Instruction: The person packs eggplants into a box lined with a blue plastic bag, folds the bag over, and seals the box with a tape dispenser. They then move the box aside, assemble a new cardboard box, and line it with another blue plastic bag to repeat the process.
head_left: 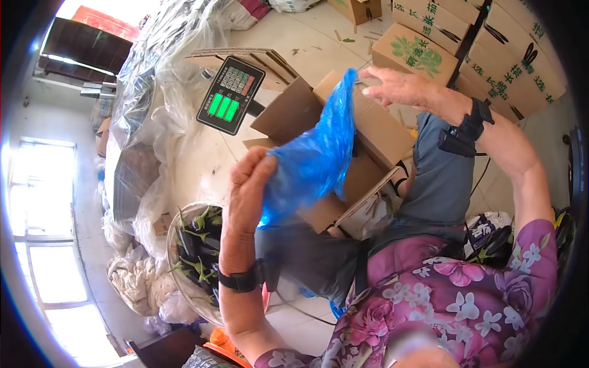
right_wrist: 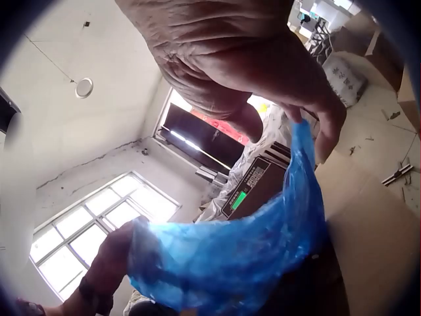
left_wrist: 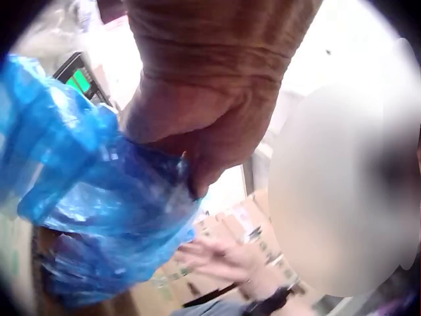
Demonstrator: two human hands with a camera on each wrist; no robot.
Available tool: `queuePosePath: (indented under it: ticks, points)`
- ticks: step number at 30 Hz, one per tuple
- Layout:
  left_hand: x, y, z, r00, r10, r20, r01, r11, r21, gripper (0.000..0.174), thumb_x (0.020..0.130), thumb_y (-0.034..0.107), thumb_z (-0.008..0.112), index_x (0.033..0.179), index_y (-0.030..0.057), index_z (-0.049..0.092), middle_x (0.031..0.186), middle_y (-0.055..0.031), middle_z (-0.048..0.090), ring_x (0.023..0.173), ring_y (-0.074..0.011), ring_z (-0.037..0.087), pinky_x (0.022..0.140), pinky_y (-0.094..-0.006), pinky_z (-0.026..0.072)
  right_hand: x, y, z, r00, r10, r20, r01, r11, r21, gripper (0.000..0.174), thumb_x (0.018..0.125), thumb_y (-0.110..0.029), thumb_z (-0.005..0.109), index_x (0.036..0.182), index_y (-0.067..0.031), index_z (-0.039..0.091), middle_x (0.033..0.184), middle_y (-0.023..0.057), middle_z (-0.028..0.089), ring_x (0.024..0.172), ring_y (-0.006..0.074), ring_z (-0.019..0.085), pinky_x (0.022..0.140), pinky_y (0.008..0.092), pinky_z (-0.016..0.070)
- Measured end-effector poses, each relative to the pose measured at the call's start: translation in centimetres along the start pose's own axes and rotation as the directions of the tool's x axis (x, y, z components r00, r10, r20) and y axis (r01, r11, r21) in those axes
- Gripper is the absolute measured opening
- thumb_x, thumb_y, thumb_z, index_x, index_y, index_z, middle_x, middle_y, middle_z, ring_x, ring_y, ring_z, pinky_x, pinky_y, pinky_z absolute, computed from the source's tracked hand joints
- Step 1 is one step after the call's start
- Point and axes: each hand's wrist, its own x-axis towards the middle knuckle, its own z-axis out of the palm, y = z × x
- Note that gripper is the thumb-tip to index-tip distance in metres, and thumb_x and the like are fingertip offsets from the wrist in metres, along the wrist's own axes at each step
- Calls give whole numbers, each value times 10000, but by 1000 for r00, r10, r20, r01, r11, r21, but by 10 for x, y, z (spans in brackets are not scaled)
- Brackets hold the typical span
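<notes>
A crumpled blue plastic bag [head_left: 313, 153] [left_wrist: 99, 191] [right_wrist: 230, 263] stretches between the two hands, above a cardboard box. My left hand [head_left: 245, 190] [left_wrist: 210, 99] grips one end, fingers curled round the plastic. At the bag's raised tip is my right hand [head_left: 405, 91] [right_wrist: 243, 72], its fingers extended and its thumb apart from them in the right wrist view. Whether those fingertips touch the plastic is hard to tell. Below the bag, the open cardboard box [head_left: 383, 132] stands between the person's legs.
A scale display [head_left: 230, 95] with green digits stands beyond the box. Left of the left forearm is a tub of eggplants [head_left: 199, 245]. Printed cartons [head_left: 417, 52] are stacked at the upper right, and clear plastic sheeting [head_left: 153, 92] covers things at the left.
</notes>
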Motion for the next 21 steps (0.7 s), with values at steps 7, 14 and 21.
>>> queuePosePath:
  ticks: [7, 14, 21]
  points:
    - [10, 5, 14, 999, -34, 29, 38, 985, -167, 171, 1010, 174, 572, 965, 37, 665, 820, 30, 636, 736, -36, 567, 676, -190, 459, -11, -48, 57, 957, -58, 284, 171, 903, -393, 768, 804, -424, 761, 1365, 10, 467, 1315, 215, 542, 1112, 306, 618, 954, 378, 500]
    - [25, 1, 33, 999, -35, -6, 29, 919, -392, 168, 1015, 192, 567, 1031, 50, 656, 886, -5, 670, 766, -68, 618, 682, -209, 502, -27, -32, 123, 902, -413, -127, 332, 852, -405, 617, 786, -361, 802, 1201, 13, 540, 1080, 178, 637, 942, 288, 662, 835, 404, 533]
    - [-2, 9, 47, 971, -178, -162, 114, 933, -341, 174, 1016, 231, 552, 1009, 81, 641, 833, 31, 617, 739, -56, 569, 678, -209, 465, -60, -42, 97, 834, -200, 515, 264, 963, -54, 269, 814, -130, 596, 1042, -7, 668, 932, 213, 694, 948, 323, 678, 813, 430, 515]
